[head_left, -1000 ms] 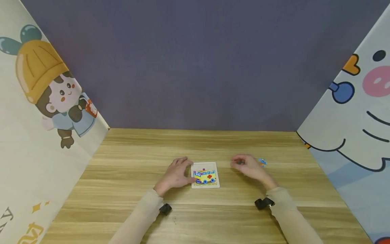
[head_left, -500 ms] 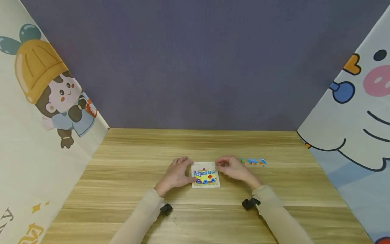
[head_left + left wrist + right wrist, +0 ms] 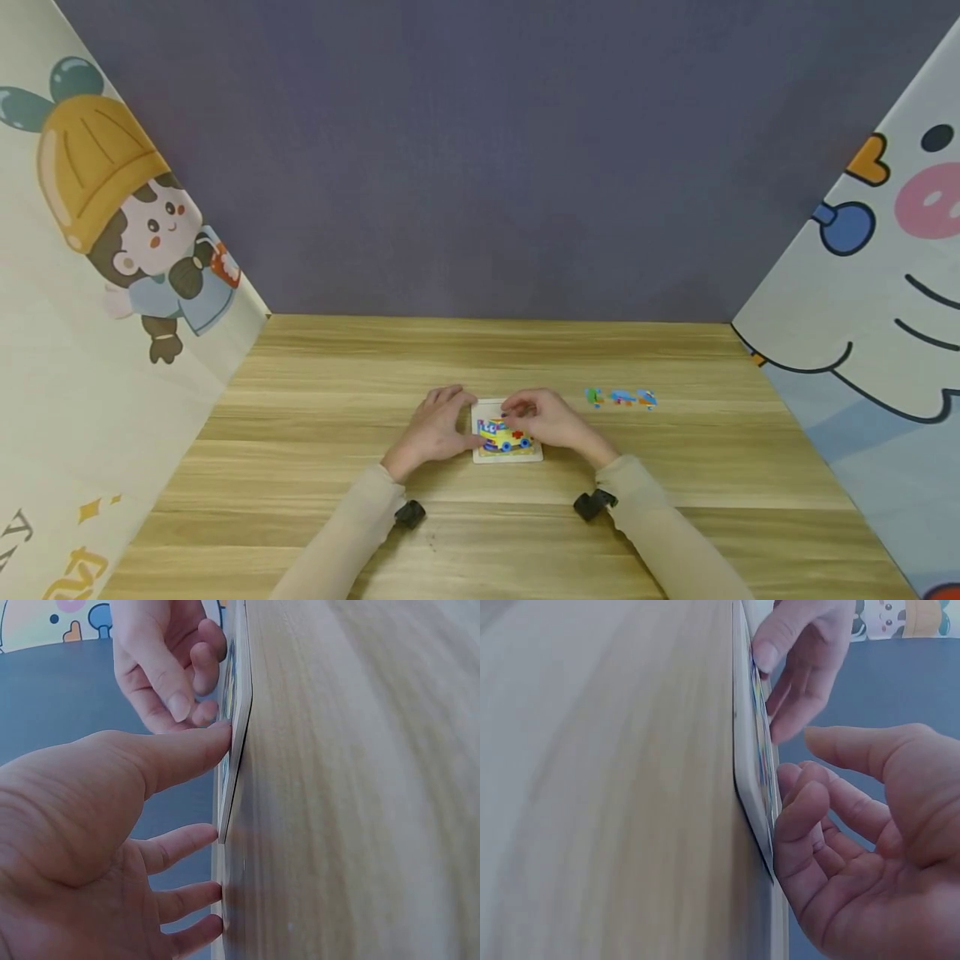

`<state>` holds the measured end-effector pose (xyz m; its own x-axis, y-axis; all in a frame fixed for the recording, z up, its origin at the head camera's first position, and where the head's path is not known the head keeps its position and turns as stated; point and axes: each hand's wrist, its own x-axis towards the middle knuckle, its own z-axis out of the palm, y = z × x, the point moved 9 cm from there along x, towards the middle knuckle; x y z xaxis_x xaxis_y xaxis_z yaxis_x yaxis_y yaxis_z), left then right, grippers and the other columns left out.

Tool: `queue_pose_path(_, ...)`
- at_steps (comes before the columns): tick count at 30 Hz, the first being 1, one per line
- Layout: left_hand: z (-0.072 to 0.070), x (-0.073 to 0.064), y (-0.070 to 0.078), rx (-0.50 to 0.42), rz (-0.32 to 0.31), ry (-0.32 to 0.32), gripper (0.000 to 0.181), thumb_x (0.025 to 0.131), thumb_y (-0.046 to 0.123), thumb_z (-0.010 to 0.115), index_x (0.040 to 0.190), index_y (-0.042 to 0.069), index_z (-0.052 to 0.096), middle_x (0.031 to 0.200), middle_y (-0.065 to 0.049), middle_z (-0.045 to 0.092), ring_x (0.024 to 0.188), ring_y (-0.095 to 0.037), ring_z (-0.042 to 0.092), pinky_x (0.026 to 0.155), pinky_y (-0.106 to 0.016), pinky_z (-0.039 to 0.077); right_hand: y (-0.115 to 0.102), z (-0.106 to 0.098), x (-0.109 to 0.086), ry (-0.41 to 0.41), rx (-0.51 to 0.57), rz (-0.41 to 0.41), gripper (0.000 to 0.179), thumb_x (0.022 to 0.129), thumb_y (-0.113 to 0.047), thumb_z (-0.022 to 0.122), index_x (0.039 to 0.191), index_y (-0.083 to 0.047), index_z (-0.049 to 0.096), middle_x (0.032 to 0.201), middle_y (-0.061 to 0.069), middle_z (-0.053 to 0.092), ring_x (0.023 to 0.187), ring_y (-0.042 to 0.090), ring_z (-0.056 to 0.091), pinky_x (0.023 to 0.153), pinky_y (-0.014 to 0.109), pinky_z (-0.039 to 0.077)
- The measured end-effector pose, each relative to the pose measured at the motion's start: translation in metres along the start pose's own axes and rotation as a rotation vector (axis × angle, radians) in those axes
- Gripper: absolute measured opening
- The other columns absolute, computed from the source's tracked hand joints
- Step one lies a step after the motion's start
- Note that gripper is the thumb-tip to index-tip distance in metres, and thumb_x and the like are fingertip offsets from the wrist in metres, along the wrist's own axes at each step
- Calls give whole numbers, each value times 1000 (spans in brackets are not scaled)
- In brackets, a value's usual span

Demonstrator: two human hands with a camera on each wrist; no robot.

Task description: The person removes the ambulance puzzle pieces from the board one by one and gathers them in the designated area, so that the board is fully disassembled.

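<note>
A white-bordered jigsaw puzzle board with a yellow ambulance picture lies flat on the wooden table. The upper strip of its inside shows bare. My left hand is at its left side, thumb resting on the picture's edge, index fingertip at the upper left corner; in the left wrist view its fingers are straight. Over the board's upper right, my right hand has loosely curled fingers. The right wrist view shows its thumb apart from the fingers, which are at the board, and no piece between them.
Several small puzzle pieces lie in a row to the right of the board: a green and blue piece, a blue piece and a blue and orange piece. A dark panel stands behind the table, with cartoon-printed walls either side.
My right hand has moved left from beside the loose pieces to over the puzzle board, uncovering those pieces. The left hand and the board have hardly moved.
</note>
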<state>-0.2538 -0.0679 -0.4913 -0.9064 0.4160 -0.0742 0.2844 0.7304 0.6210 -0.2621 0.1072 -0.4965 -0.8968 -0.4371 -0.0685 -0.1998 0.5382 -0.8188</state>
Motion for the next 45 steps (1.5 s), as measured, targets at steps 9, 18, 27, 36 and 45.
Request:
queue_pose_path(9,0,1,0,9,3,6,66,90,40,84,145,11,61,167,-22,40,154,-46,34,126,-69,27,-11,13,6,-18,-10,-24,26,100,-21,74,122,-7,76,103,3,74,83,12,63,70,24,53)
queue_pose_path(18,0,2,-1,7,7,0,66,90,40,84,145,11,60,167,-22,40,155,-46,33,126,-69,26,-9,25,11,-50,-78,-7,30,98,-25,75,123,-7,75,75,-5,58,62,8,48,56,21,39)
queue_pose_path(27,0,1,-1,5,2,-4,66,91,39,83,146,11,60,168,-22,38,155,-46,32,126,-69,26,-11,28,11,-35,-120,1,27,96,-21,77,120,-9,75,65,-7,53,55,6,44,52,19,35)
queue_pose_path(36,2,1,-2,21,-3,-10,66,92,40,83,146,12,60,168,-21,38,155,-45,32,126,-69,27,-11,28,10,-7,-121,25,25,95,-20,80,117,-10,75,67,-6,55,56,8,46,52,20,36)
queue_pose_path(45,2,1,-2,15,-4,-7,66,91,40,83,146,12,60,168,-21,38,155,-45,32,127,-69,26,-12,24,10,68,-81,39,21,89,-16,85,108,-12,77,75,-4,60,65,9,51,59,22,42)
